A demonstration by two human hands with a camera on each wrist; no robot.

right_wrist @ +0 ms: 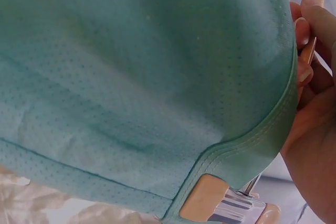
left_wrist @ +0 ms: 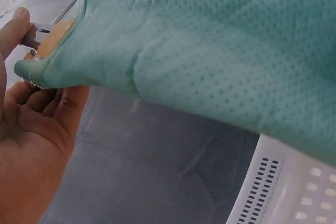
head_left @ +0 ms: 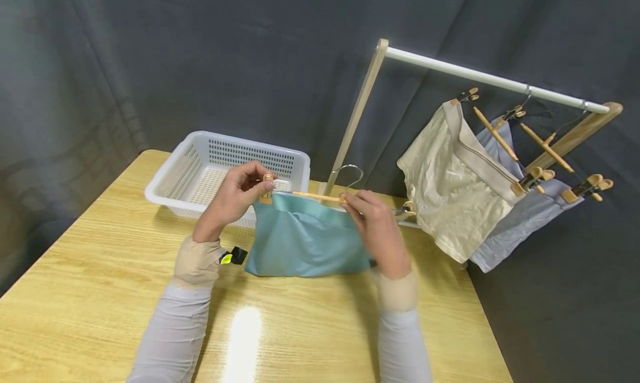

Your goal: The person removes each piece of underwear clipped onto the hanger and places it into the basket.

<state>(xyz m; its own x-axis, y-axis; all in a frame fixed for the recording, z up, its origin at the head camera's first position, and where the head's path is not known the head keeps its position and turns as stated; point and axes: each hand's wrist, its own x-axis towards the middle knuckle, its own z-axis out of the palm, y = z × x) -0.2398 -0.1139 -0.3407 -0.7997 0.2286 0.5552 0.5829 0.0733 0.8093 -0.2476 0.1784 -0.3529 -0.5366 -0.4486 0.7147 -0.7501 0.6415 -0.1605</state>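
Note:
Teal shorts (head_left: pixel 307 247) of dotted, perforated fabric hang by the waistband from a wooden clip hanger (head_left: pixel 317 196) above the table. At the hanger's left end, my left hand (head_left: pixel 234 195) pinches the clip (head_left: pixel 268 178) between thumb and fingers. The wooden pad (left_wrist: pixel 55 39) of that clip lies against the waistband corner in the left wrist view. My right hand (head_left: pixel 376 224) grips the hanger's bar right of its middle, below the metal hook (head_left: pixel 356 168). In the right wrist view another clip (right_wrist: pixel 206 198) bites the opposite waistband corner.
A white perforated basket (head_left: pixel 165 193) stands at the back left, behind my left hand. On the right, a rack with a white rail (head_left: pixel 450 69) carries cream shorts (head_left: pixel 440 177) and grey-blue shorts (head_left: pixel 525 222) on clip hangers. The wooden table (head_left: pixel 290 327) ends at the right.

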